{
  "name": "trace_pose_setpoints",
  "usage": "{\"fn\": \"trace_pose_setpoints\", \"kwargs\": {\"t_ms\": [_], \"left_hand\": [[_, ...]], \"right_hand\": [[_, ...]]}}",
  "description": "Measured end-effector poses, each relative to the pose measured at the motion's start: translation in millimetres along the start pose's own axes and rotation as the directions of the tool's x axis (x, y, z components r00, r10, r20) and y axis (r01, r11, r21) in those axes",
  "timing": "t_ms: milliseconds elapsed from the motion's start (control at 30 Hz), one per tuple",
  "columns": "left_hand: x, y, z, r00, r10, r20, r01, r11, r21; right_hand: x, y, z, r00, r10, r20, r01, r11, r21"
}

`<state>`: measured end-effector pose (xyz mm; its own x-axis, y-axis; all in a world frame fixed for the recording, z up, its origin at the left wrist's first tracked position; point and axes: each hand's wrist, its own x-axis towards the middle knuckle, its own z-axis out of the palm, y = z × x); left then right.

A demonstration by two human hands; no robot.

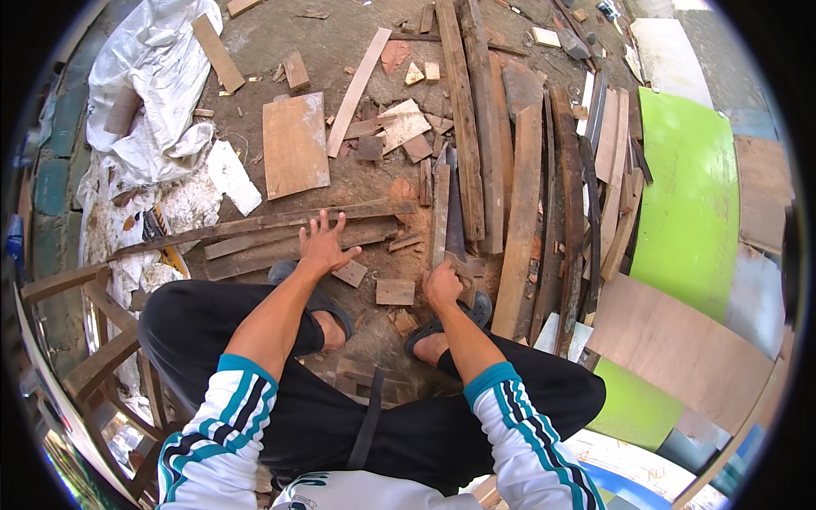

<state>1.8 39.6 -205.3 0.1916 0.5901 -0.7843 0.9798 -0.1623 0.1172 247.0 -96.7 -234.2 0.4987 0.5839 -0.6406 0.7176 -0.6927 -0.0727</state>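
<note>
On the dirt floor (280,51), between the person's sandalled feet, two things matter: a long weathered brown wooden batten (255,225) running left to right, and a hand saw with a dark rusty steel blade (454,223) lying lengthwise beside a pale narrow wooden strip (439,217).

Left hand (324,245): released, fingers splayed, palm pressing down on the batten. Right hand (442,285): clenched round the saw's handle at the near end; blade points away from the body. Handle detail is mostly covered by the fist, so the grip type is likely a full wrap, can't confirm.

To do this well, as I judge it: keep the left palm flat and well clear of the blade line, weight over the batten so it can't roll on the rubble; lift the saw by the handle only, teeth away from the right foot (433,344).

Materials: batten is rough, grey-brown, split at the edges. Blade is thin, flat, tapered, dull. Around them: small square wood offcuts (395,291), a flat rectangular plywood panel (295,144), crumpled white plastic sheeting (153,76), a smooth lime-green board (688,187).
</note>
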Motion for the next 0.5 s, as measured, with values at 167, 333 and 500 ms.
{"fn": "trace_pose_setpoints", "kwargs": {"t_ms": [167,333,500], "left_hand": [[-4.6,5.6,-2.6,0.999,0.038,0.016,-0.038,0.999,0.022],[0.5,-10.0,1.5,0.998,0.053,-0.030,-0.056,0.993,-0.101],[-4.8,18.0,12.1,0.998,0.061,-0.022,-0.061,0.769,-0.636]], "right_hand": [[14.2,25.3,3.2,0.998,-0.020,0.060,0.017,0.999,0.049],[-0.5,39.1,-42.7,0.960,-0.119,0.254,-0.032,0.854,0.520],[-64.2,40.4,-130.0,0.820,-0.287,0.495,-0.389,0.353,0.851]]}}
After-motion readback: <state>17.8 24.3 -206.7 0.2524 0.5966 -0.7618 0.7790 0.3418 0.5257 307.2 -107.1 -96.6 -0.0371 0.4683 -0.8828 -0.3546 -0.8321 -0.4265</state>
